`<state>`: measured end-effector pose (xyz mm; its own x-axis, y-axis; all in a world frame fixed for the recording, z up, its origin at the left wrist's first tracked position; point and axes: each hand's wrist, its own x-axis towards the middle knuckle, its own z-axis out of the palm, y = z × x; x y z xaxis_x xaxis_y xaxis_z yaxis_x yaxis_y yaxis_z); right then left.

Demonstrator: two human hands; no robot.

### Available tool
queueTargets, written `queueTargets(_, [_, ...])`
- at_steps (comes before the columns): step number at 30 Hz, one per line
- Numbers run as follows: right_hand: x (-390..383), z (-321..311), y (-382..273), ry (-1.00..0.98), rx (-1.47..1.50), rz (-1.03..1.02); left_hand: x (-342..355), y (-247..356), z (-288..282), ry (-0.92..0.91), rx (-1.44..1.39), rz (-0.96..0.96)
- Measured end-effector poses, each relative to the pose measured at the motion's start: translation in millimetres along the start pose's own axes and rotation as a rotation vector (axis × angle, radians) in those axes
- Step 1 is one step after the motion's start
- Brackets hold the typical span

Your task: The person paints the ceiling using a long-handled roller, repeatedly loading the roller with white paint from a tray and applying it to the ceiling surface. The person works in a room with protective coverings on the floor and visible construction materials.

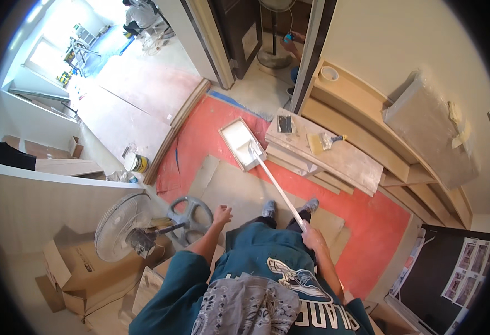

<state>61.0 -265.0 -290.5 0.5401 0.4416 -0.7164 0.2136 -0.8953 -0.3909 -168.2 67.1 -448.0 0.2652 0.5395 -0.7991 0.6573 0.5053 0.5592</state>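
Observation:
My right hand (313, 238) is wrapped round a long white pole (278, 188), which slants forward to a roller head (254, 149) in a paint tray (231, 132) holding white paint on the red floor sheeting. My left hand (222, 215) is empty, its fingers apart and slightly curled, just right of a grey standing fan (123, 223) with a round base. Beside the tray, a stack of boards (356, 167) carries a wide yellow brush (320, 142) and a small dark tool (284, 124). A light sheet (214, 184) lies under my feet.
Cardboard boxes (80, 268) lie behind the fan. Shelving (362, 92) lines the right wall. A thick board edge (175, 134) borders the bright left room, with a bucket (136, 162) nearby and a person (139, 17) farther back. Another person's hand (294, 42) shows in the doorway.

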Motion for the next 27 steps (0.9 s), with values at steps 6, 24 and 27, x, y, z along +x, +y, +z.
queueTargets(6, [-43.0, 4.4, 53.5, 0.019, -0.094, 0.037, -6.1, -14.8, -2.8, 0.021, -0.017, -0.001])
queueTargets(24, [-30.7, 13.5, 22.5, 0.085, 0.017, -0.080, -5.1, -12.6, -11.2, 0.004, 0.010, 0.011])
queueTargets(27, [-18.5, 10.4, 14.1, 0.063, 0.011, -0.073, -2.7, -11.3, -11.6, -0.011, 0.056, -0.013])
